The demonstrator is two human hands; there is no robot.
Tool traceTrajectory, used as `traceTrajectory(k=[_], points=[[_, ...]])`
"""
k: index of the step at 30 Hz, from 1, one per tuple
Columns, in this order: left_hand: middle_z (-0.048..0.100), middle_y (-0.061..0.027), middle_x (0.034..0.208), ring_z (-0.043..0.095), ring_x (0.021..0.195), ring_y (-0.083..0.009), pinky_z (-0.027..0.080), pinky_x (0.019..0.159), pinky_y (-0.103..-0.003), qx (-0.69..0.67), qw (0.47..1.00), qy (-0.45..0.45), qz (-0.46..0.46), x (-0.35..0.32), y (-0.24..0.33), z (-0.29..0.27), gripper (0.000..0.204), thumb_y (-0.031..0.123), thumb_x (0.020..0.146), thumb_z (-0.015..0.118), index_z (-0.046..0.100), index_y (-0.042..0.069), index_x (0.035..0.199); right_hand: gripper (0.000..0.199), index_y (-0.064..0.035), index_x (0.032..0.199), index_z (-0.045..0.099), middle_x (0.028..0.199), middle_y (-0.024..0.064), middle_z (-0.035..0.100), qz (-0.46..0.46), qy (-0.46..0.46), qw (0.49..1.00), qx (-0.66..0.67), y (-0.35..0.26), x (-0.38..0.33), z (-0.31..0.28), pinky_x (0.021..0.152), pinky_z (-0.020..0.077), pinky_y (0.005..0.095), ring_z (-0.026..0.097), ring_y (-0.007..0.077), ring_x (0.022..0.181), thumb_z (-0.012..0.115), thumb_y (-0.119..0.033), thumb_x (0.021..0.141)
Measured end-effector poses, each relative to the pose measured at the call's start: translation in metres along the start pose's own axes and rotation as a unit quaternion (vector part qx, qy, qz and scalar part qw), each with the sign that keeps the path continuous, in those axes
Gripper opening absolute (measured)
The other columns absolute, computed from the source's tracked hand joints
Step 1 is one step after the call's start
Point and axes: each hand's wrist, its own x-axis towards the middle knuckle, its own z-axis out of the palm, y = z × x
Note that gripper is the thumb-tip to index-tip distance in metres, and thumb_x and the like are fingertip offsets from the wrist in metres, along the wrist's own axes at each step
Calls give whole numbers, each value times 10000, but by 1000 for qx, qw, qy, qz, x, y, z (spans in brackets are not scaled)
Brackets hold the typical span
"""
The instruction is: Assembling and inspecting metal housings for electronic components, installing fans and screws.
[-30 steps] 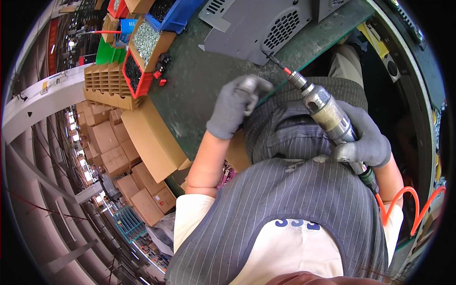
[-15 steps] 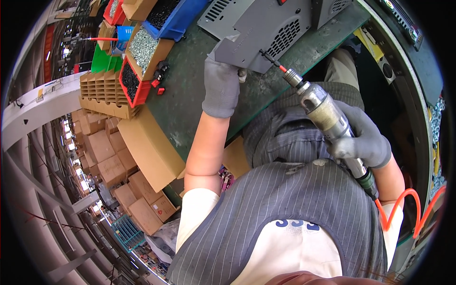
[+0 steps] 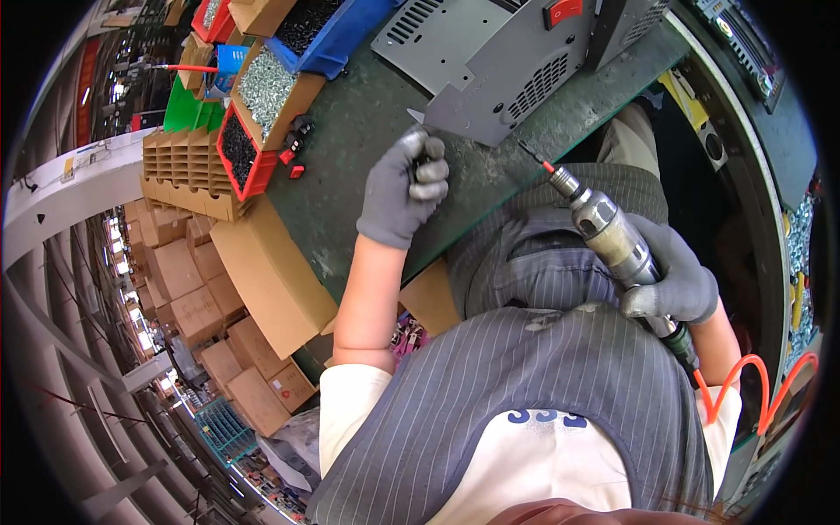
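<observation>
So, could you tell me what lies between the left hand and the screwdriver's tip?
In the head view, only bare green bench top separates the left hand from the screwdriver tip.

Green table [image 3: 367,131] carrying open bins: red bin [image 3: 238,150] of dark screws, cardboard box [image 3: 267,87] of silvery screws, blue bin [image 3: 319,26] of black parts. Beside them, cardboard divider tray [image 3: 179,171] and green bin [image 3: 188,114]. Below the table edge, stacked brown cartons [image 3: 219,332]. Far right, coiled orange hose [image 3: 752,394].
</observation>
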Motion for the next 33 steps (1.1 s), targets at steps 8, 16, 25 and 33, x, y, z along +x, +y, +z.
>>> traceTrajectory(k=[8,16,25,33], points=[[457,-8,759,380,587,-70,310,441,-160,176,982,-48,48,-22,-35,1,316,233,924,534,541,-23,1109,793,11,1207,495,884,59,607,-5,-24,999,31,22,9,-6,693,475,258,584,125,737,828,-329,573],[531,-23,834,434,607,-37,322,441,-149,93,989,-112,3,-7,-64,45,324,220,957,477,532,-39,1145,770,13,1207,481,837,67,612,-6,-48,999,17,23,-3,-16,647,479,244,592,105,699,817,-322,600],[530,16,700,399,510,-19,307,406,-143,206,976,-64,29,6,-78,75,336,273,955,496,580,-20,1098,757,4,1196,501,864,78,617,-67,-33,995,62,35,-9,-29,680,488,266,599,141,708,810,-332,592],[611,-11,744,515,586,-58,428,534,-193,468,875,-112,57,9,-73,68,386,380,910,561,656,24,1024,852,28,1187,520,948,83,600,-37,4,999,-37,29,-8,-46,763,459,277,579,167,798,807,-386,501]])
